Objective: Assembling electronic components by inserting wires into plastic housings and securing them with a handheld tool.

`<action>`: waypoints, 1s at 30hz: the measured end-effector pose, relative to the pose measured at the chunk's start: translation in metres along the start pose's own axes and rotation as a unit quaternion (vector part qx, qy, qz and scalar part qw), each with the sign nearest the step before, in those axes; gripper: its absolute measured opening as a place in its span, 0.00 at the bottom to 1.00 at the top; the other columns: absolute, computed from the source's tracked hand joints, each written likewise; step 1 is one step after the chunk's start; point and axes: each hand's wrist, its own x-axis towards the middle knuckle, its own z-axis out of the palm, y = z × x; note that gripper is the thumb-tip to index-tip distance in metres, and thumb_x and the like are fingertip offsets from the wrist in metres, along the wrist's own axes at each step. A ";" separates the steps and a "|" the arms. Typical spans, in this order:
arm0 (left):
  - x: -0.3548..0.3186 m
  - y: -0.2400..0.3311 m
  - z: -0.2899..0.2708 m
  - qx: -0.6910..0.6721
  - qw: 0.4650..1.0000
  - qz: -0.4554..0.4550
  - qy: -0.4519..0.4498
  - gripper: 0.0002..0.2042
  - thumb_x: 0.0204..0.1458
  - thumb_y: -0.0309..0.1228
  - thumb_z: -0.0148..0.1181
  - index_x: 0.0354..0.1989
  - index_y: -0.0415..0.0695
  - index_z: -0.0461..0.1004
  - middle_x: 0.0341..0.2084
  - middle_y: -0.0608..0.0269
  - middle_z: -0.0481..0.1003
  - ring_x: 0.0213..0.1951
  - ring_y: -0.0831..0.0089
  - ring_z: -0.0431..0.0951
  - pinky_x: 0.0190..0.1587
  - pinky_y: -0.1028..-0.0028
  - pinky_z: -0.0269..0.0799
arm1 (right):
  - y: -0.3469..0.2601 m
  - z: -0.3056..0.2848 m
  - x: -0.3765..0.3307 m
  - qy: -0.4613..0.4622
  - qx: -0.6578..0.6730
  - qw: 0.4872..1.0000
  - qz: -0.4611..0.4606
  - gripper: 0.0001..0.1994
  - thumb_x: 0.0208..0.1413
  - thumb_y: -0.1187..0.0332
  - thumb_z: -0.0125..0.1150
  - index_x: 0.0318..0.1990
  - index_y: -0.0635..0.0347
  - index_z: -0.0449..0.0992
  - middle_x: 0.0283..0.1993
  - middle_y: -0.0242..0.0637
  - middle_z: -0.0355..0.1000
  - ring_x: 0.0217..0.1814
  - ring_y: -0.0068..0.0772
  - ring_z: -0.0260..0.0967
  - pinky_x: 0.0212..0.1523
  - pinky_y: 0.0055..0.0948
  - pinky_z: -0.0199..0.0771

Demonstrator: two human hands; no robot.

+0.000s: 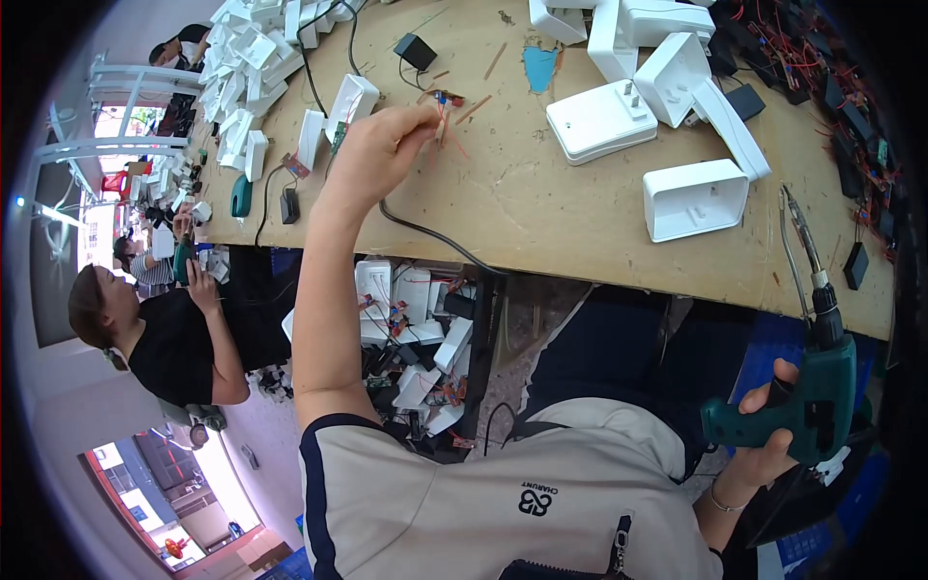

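My left hand (pixel 372 155) reaches over the table with thumb and fingers pinched together. At its fingertips is a small wired circuit part (pixel 445 100) with thin red and blue wires. Beneath the wrist, an open white plastic case (pixel 352 100) stands beside a green circuit board (pixel 338 135), partly covered by the hand. My right hand (pixel 764 454) is wrapped round the handle of a dark green soldering gun (pixel 824 401). Its long metal tip points up over the table's right side, near an open white housing (pixel 696 200).
White plug housings (pixel 601 121) lie at the back right and pile up at the far left (pixel 246 68). Black blocks with red wires (pixel 851 116) line the right edge. A black cable (pixel 440 237) crosses the front edge. A co-worker (pixel 174 338) sits at left with another green tool.
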 end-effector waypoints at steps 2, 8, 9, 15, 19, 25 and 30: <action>0.002 0.010 0.005 -0.152 0.984 -0.081 0.047 0.10 0.43 0.22 0.53 0.36 0.42 0.71 0.28 0.58 0.73 0.31 0.63 0.74 0.32 0.75 0.68 | 0.000 -0.001 0.000 0.001 -0.005 1.000 -0.001 0.33 0.49 0.52 0.54 0.51 0.73 0.53 0.46 0.53 0.62 0.27 0.24 0.65 0.22 0.15 0.68; 0.011 -0.012 0.013 0.141 0.977 0.139 0.083 0.10 0.43 0.22 0.54 0.35 0.45 0.72 0.26 0.61 0.72 0.26 0.68 0.73 0.28 0.75 0.68 | -0.004 0.000 0.000 -0.010 -0.002 1.000 -0.003 0.33 0.49 0.52 0.53 0.52 0.73 0.52 0.46 0.53 0.62 0.27 0.24 0.65 0.22 0.15 0.68; 0.012 -0.011 0.014 0.140 0.977 0.140 0.082 0.10 0.43 0.22 0.54 0.35 0.45 0.72 0.26 0.61 0.72 0.26 0.68 0.73 0.28 0.75 0.68 | -0.004 0.000 0.000 -0.013 0.004 1.000 -0.006 0.34 0.49 0.52 0.53 0.53 0.72 0.52 0.46 0.52 0.62 0.27 0.24 0.65 0.22 0.15 0.68; 0.012 0.007 0.010 0.009 0.918 0.094 0.386 0.08 0.41 0.21 0.60 0.31 0.40 0.74 0.26 0.60 0.73 0.31 0.72 0.72 0.31 0.78 0.68 | -0.002 0.000 -0.002 -0.009 0.147 0.988 0.039 0.35 0.48 0.51 0.55 0.54 0.68 0.51 0.50 0.51 0.60 0.28 0.23 0.64 0.24 0.16 0.68; 0.015 0.024 0.012 -0.147 0.869 0.063 0.469 0.06 0.44 0.18 0.56 0.32 0.34 0.72 0.29 0.59 0.73 0.34 0.74 0.73 0.38 0.79 0.69 | 0.004 -0.003 0.006 -0.030 0.239 0.969 0.053 0.36 0.47 0.53 0.56 0.56 0.69 0.48 0.51 0.49 0.59 0.28 0.23 0.62 0.25 0.17 0.65; 0.009 0.098 0.039 -0.273 0.910 0.055 0.308 0.07 0.40 0.16 0.57 0.30 0.35 0.71 0.25 0.60 0.72 0.26 0.74 0.72 0.28 0.78 0.69 | 0.006 0.005 0.016 -0.017 0.338 0.939 0.062 0.40 0.46 0.50 0.56 0.58 0.67 0.45 0.52 0.48 0.60 0.27 0.25 0.63 0.24 0.19 0.66; 0.007 0.157 0.061 -0.357 0.916 0.104 0.149 0.07 0.43 0.21 0.55 0.32 0.39 0.73 0.23 0.60 0.71 0.25 0.68 0.71 0.26 0.75 0.66 | 0.005 0.025 0.022 -0.046 0.375 0.919 0.116 0.40 0.47 0.49 0.54 0.59 0.66 0.45 0.59 0.51 0.52 0.32 0.27 0.63 0.27 0.22 0.66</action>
